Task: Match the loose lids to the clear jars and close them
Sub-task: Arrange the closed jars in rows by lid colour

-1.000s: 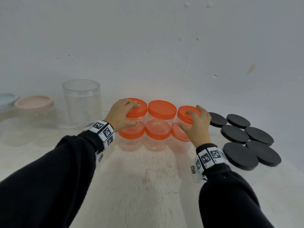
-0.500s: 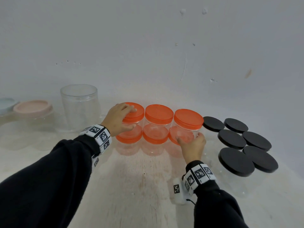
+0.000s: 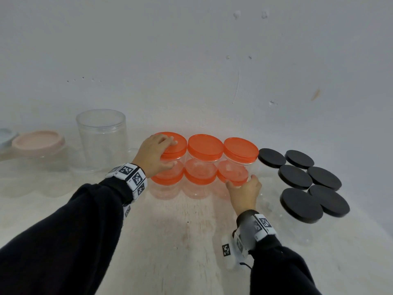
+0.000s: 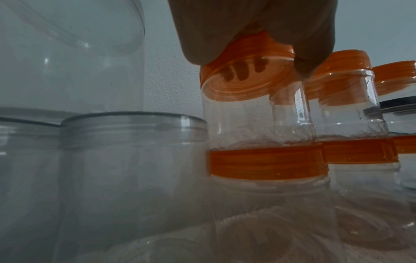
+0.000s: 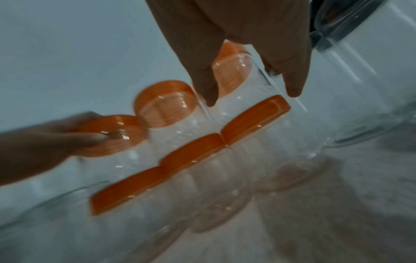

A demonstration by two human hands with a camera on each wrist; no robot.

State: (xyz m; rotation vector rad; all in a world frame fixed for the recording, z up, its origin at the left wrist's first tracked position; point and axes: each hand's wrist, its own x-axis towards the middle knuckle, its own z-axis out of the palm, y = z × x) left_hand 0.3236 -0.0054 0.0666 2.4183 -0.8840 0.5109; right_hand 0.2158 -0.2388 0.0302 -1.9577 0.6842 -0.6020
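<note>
While my left hand (image 3: 154, 153) clasps the orange lid (image 3: 174, 145) of the top-left jar (image 4: 256, 113), my right hand (image 3: 244, 193) grasps the clear wall of the top-right jar (image 3: 238, 167), fingers (image 5: 206, 85) curled round it. These stacked jars on the counter (image 3: 191, 241) look light, thin-walled, slippery; I judge the ribbed lid rims the safest hold.

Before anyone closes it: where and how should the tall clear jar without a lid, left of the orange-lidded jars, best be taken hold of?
Probably round the smooth upright wall of the tall clear jar, near mid-height, with the hand coming from the front. Its mouth is open, so the rim must stay free for a lid. The pink-lidded jar stands to its left and the left hand, gripping an orange lid, to its right.
</note>
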